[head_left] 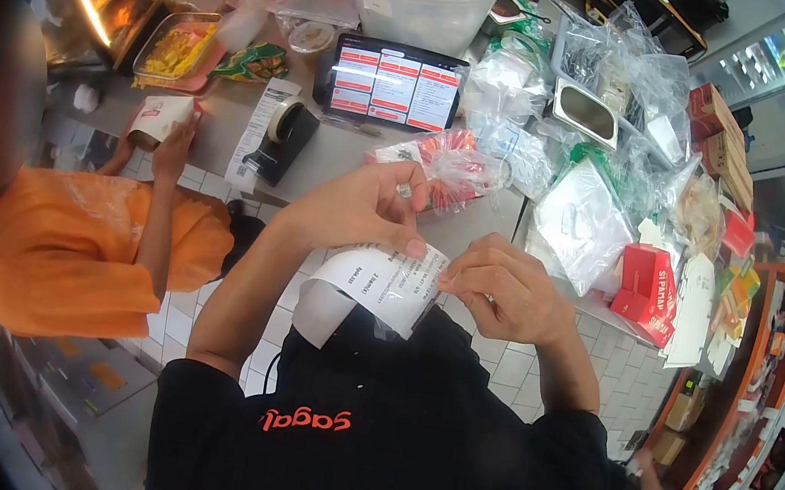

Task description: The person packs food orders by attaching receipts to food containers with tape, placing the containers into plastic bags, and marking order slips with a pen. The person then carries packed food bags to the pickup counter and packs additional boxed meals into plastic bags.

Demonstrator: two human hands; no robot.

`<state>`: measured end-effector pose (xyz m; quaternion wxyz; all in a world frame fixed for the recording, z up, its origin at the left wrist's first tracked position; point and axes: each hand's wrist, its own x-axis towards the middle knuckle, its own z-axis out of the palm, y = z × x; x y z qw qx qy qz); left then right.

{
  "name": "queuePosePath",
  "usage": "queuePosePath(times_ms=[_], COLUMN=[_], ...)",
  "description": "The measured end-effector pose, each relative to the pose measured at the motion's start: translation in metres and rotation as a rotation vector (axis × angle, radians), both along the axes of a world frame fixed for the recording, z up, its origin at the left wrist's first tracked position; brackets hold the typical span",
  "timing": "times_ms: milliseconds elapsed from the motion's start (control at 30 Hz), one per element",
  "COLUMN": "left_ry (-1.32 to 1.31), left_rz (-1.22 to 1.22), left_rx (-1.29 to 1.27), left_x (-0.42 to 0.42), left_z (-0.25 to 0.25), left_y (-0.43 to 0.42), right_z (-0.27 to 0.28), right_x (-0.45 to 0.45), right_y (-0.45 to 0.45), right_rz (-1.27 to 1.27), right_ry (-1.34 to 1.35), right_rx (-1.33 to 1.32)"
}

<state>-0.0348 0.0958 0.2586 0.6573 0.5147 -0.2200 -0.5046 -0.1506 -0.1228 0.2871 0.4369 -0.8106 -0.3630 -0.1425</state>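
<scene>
A curled white printed receipt [350,274] is in front of my chest, its lower part bent round. My left hand [363,207] has its thumb on the receipt's upper edge, with the index finger curved above. A small shiny bit, perhaps clear tape, shows by those fingertips. Closed in a pinch, my right hand [510,289] meets the receipt's right edge. Beyond my hands, a black tape dispenser [278,158] with a tape roll stands beside another long receipt [255,130]. A clear plastic bag with red print [451,164] lies just past my fingers.
A lit tablet [393,83] stands before a large white tub [421,13]. Plastic bags, a metal container [585,112] and a red box [646,291] crowd the right side. At left, a person in orange [98,248] holds a food box [163,119].
</scene>
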Motion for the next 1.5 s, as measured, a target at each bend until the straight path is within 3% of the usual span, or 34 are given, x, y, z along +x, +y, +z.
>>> queuePosePath(times_ms=[300, 500, 867, 1100, 1200, 1300, 1333, 1400, 1433, 1500], left_ry=[-0.067, -0.317, -0.298, -0.291, -0.325, -0.247, -0.397, -0.433, -0.494, -0.52], left_rz=[0.036, 0.207, 0.237, 0.259, 0.289, 0.467, 0.507, 0.531, 0.525, 0.46], left_rx=[0.02, 0.158, 0.118, 0.124, 0.156, 0.103, 0.161, 0.19, 0.223, 0.249], left_x=[0.008, 0.018, 0.021, 0.021, 0.019, 0.028, 0.033, 0.034, 0.032, 0.028], left_z=[0.019, 0.022, 0.01, 0.001, -0.004, -0.022, -0.026, -0.026, -0.027, -0.025], left_y=[0.003, 0.012, 0.01, 0.007, 0.002, 0.003, 0.008, 0.012, 0.015, 0.025], right_z=[0.011, 0.019, 0.007, 0.002, -0.004, -0.005, -0.007, -0.018, -0.026, -0.04], right_x=[-0.012, -0.032, -0.046, -0.06, -0.067, -0.083, -0.089, -0.103, -0.11, -0.118], right_y=[0.012, 0.016, 0.022, 0.019, 0.016, 0.008, 0.001, -0.014, -0.017, -0.031], right_rz=[-0.046, -0.093, -0.161, -0.187, -0.22, -0.234, -0.277, -0.383, -0.392, -0.589], right_ry=[-0.046, 0.028, -0.005, 0.108, 0.166, 0.296, 0.35, 0.449, 0.534, 0.646], right_rx=[-0.065, 0.001, 0.028, 0.085, 0.16, 0.354, 0.389, 0.456, 0.717, 0.755])
